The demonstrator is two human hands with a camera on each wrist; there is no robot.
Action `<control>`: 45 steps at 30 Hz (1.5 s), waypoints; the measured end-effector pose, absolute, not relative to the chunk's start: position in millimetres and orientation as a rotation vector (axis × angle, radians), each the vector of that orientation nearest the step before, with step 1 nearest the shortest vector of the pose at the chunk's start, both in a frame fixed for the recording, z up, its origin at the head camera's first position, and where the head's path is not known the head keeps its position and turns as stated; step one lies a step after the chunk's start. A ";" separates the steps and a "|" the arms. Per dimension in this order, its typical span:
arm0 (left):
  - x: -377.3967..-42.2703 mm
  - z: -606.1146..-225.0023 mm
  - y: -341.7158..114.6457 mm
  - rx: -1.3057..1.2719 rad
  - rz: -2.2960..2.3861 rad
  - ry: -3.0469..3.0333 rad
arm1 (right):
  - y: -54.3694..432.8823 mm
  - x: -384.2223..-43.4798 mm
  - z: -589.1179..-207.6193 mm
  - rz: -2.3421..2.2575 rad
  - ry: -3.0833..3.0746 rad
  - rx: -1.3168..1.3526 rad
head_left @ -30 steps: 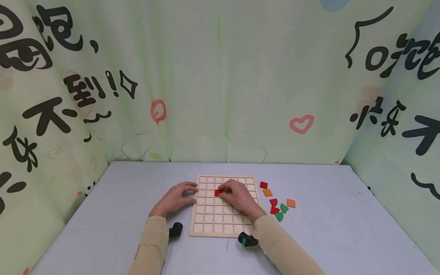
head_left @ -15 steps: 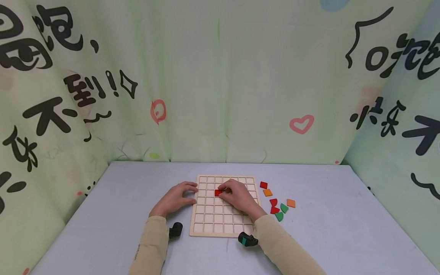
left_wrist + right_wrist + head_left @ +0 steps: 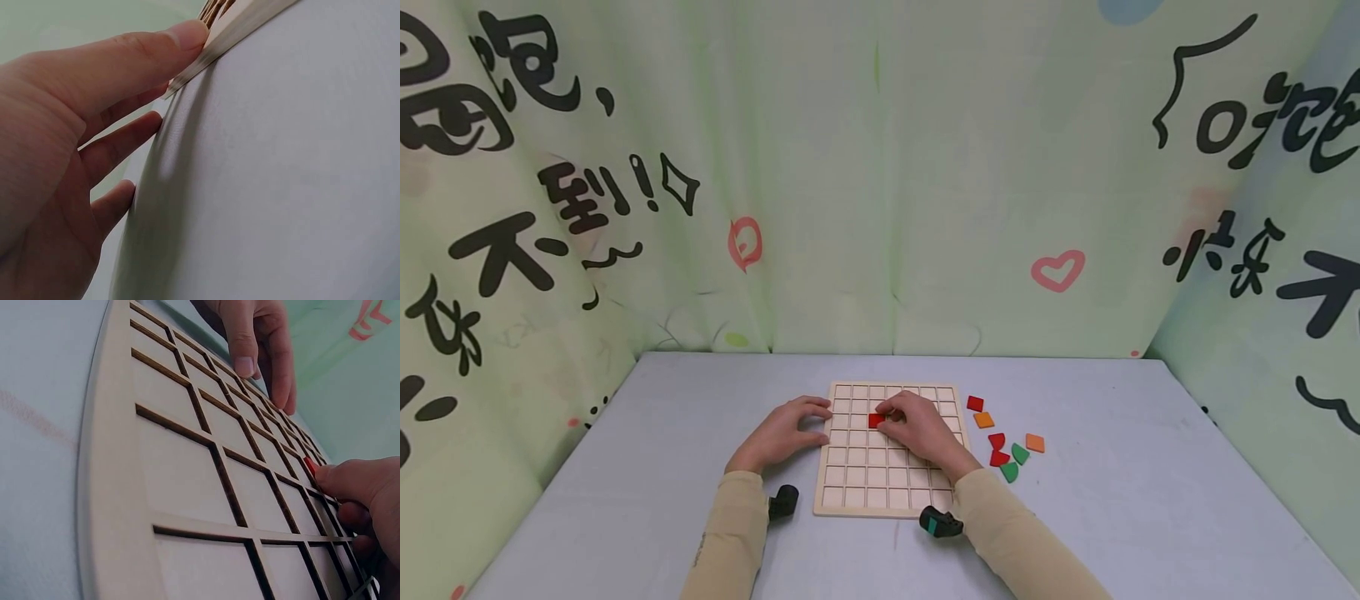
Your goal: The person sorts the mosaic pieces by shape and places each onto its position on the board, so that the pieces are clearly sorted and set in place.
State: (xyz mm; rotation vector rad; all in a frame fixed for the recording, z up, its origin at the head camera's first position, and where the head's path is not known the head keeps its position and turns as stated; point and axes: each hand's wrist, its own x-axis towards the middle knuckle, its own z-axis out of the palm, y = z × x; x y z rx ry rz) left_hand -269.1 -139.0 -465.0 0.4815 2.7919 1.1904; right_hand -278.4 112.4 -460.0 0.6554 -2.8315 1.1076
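A pale wooden grid board (image 3: pixel 855 475) lies on the table, its square cells divided by raised strips. My right hand (image 3: pixel 917 425) reaches over it and pinches a red square tile (image 3: pixel 875 421) by its right side, at a cell left of the board's middle. Seen from the right wrist, the red tile (image 3: pixel 310 465) stands slightly raised at the strips, under the thumb; the hand hides part of it. On the left, my other hand (image 3: pixel 786 432) rests thumb and fingertips against the board's left edge, fingers spread and gently bent. The left wrist view shows the thumb (image 3: pixel 187 35) on the wooden rim.
Right of the board lie loose pieces: a red square (image 3: pixel 975 403), an orange square (image 3: pixel 983 420), another orange square (image 3: pixel 1034 442), red rounded pieces (image 3: pixel 999 458) and green rounded pieces (image 3: pixel 1009 472). A light curtain (image 3: pixel 887 208) with black lettering encloses the table.
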 end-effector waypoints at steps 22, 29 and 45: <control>-269.2 -466.7 -139.0 0.479 1.205 2.788 | 143.8 -282.2 -459.0 1.211 -2.781 0.470; -269.6 -466.6 -138.8 0.480 1.208 2.790 | 164.2 -286.9 -455.8 1.196 -2.739 0.468; -267.2 -463.4 -138.0 0.456 1.204 2.785 | 195.8 -288.5 -449.5 1.180 -2.773 0.280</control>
